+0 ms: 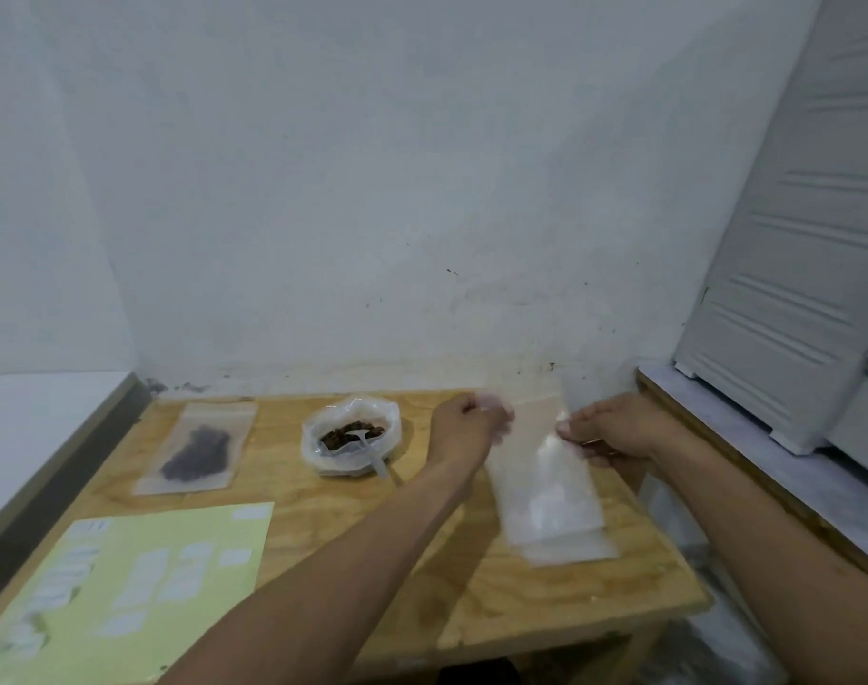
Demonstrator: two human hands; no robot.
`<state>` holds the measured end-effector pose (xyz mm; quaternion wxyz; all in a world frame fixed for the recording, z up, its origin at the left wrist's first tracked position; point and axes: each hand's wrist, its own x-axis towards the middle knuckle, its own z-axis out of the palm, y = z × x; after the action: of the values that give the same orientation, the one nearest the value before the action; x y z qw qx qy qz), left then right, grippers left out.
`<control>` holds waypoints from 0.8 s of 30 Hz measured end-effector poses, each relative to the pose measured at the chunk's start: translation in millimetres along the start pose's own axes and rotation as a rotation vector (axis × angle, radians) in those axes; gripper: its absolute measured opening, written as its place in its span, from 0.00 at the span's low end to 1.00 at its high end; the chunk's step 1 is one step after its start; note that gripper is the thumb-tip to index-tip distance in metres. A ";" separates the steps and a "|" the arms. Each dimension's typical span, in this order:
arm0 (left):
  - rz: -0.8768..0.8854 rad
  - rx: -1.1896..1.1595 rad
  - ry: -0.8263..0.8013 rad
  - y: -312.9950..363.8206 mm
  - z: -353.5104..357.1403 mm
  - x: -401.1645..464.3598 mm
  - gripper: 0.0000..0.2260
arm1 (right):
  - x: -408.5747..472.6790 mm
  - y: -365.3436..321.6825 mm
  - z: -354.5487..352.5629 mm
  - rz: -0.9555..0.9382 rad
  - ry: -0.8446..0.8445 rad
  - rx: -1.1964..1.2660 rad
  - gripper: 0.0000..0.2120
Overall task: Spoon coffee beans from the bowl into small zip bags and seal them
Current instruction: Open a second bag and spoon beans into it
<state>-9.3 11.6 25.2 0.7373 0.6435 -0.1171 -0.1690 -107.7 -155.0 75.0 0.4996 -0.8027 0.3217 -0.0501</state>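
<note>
Bag in hand: an empty, clear, small plastic zip bag (545, 467) hangs between both hands above the right part of the plywood bench (323, 511), long axis sloping down toward the person, mouth at the top
Left hand (464, 425): fingers curled, pinching the bag's top left corner
Right hand (615, 430): fingers curled, pinching the top right edge
Bean source: a white plastic-lined bowl of brown coffee beans (351, 434), with a white plastic spoon (370, 449) standing in it, sits left of the bag; the left hand is nearer
Judgement: the mouth likely needs opening before spooning
Filled bag (197, 447): flat, far left of the bowl
</note>
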 end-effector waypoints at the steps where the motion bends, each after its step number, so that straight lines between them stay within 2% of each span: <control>1: 0.029 0.015 0.002 8.5 -7.0 -0.5 0.03 | -1.1 -7.2 5.7 -0.029 0.000 0.010 0.10; 3: 0.085 0.047 0.028 24.5 -26.2 -1.2 0.02 | -0.6 -19.5 22.2 -0.164 0.069 -0.046 0.15; 6: 0.165 0.108 0.082 45.6 -64.6 -1.5 0.03 | -1.0 -39.6 54.1 -0.513 0.255 -0.209 0.20; 8: 0.205 0.157 0.114 58.9 -91.4 -2.5 0.04 | 0.2 -53.7 78.1 -0.787 0.278 -0.321 0.20; 10: 0.224 0.191 0.133 71.8 -115.8 -6.0 0.04 | -0.4 -69.5 102.4 -0.957 0.261 -0.400 0.17; 17: 0.222 0.185 0.243 91.1 -179.7 -20.3 0.03 | -0.7 -103.3 170.1 -1.226 0.394 -0.418 0.15; 20: 0.210 0.191 0.271 89.9 -195.0 -22.4 0.04 | -3.6 -108.8 187.5 -1.311 0.456 -0.402 0.11; 22: 0.198 0.199 0.278 87.7 -200.9 -22.4 0.04 | -7.6 -112.9 193.7 -1.319 0.453 -0.395 0.06; 24: 0.196 0.238 0.281 85.2 -205.3 -20.5 0.05 | -8.5 -116.1 198.2 -1.321 0.397 -0.417 0.05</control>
<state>60.4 216.3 80.7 0.6782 0.7287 -0.0944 0.0098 19.5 36.5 75.7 0.1333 -0.8842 -0.1431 -0.4242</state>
